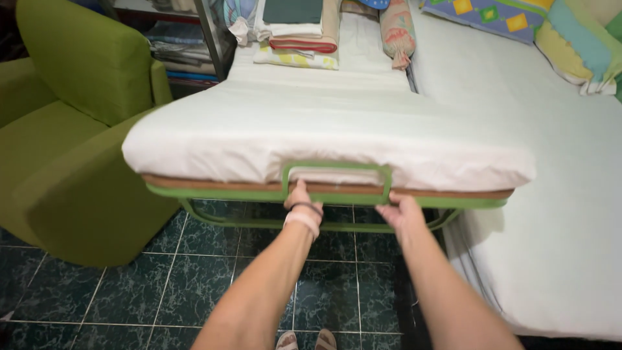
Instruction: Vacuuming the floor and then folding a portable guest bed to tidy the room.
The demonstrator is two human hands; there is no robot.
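A folding bed with a green metal frame [194, 192] and a white-sheeted mattress [311, 123] stands in front of me. My left hand [298, 195], with a dark band and a pink band on the wrist, reaches under the frame's front edge below a green loop handle [337, 166]. My right hand [400, 214] grips the frame's front edge just right of that handle. Both arms are stretched forward. My left hand's fingers are hidden under the frame.
A green armchair [71, 129] stands at the left. A larger white bed [551, 214] runs along the right, with colourful pillows [570, 39]. Folded linens [301, 32] lie at the far end. Shelves [181, 52] stand behind. The floor is dark green tile [129, 298].
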